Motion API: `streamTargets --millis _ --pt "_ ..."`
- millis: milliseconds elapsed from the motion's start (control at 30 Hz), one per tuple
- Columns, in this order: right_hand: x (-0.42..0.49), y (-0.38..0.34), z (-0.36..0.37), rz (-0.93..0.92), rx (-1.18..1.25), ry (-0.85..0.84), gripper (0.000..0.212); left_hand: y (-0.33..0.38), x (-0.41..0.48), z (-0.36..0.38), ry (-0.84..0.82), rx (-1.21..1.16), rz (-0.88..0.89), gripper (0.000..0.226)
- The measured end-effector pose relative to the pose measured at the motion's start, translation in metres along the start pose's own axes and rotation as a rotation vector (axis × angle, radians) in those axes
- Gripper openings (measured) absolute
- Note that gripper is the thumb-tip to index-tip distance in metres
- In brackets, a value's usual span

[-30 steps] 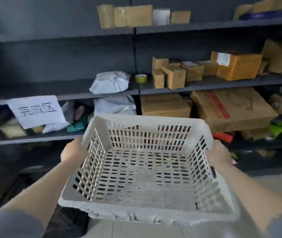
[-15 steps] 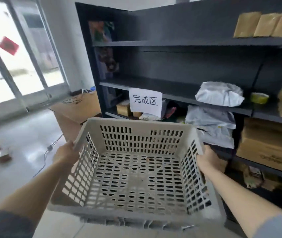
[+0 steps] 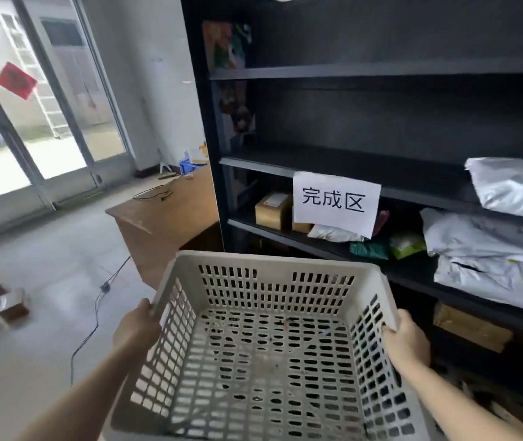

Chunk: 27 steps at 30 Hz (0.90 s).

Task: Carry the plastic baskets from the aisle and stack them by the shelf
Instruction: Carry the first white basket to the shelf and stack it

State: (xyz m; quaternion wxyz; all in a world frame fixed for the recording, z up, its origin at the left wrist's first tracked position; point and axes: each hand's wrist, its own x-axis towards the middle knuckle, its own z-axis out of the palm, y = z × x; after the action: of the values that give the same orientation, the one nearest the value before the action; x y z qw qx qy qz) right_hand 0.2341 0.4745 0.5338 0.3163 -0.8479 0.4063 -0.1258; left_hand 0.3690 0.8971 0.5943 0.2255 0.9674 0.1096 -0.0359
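Observation:
I hold an empty grey plastic basket (image 3: 269,288) with slotted walls in front of me, low in the view. My left hand (image 3: 136,327) grips its left rim and my right hand (image 3: 408,340) grips its right rim. The basket hangs in the air before the left end of a tall black shelf (image 3: 381,71). A white paper sign (image 3: 335,202) with three characters hangs on the shelf just beyond the basket. No other basket is in view.
A wooden desk (image 3: 161,218) stands left of the shelf, beyond the basket. A black cable (image 3: 94,313) runs across the grey floor. Small brown boxes (image 3: 5,307) lie on the floor at far left. White parcels (image 3: 492,230) fill the right shelves. Glass doors (image 3: 31,122) are at the back left.
My view has swung left along the shelf, from its boxed middle to its left end, the desk and the doors. Both hands kept their hold on the basket.

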Motion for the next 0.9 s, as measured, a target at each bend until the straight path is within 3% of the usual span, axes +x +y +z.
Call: streamTargets --millis 467,633,800,900 --pt "0.102 -0.021 0.124 0.246 -0.009 0.019 0.04 0.074 0.21 0.094 -0.18 0.17 0.166 0.017" --pt "0.141 -0.025 0.16 0.345 -0.019 0.044 0.043 0.121 0.287 0.124 -0.206 0.277 0.24 0.03" --pt "0.169 -0.035 0.186 0.429 -0.049 0.064 0.027 0.151 0.344 0.156 -0.241 0.333 0.282 0.035" --pt "0.182 -0.04 0.2 0.473 -0.09 0.071 0.034 0.155 0.374 0.181 -0.276 0.335 0.303 0.036"
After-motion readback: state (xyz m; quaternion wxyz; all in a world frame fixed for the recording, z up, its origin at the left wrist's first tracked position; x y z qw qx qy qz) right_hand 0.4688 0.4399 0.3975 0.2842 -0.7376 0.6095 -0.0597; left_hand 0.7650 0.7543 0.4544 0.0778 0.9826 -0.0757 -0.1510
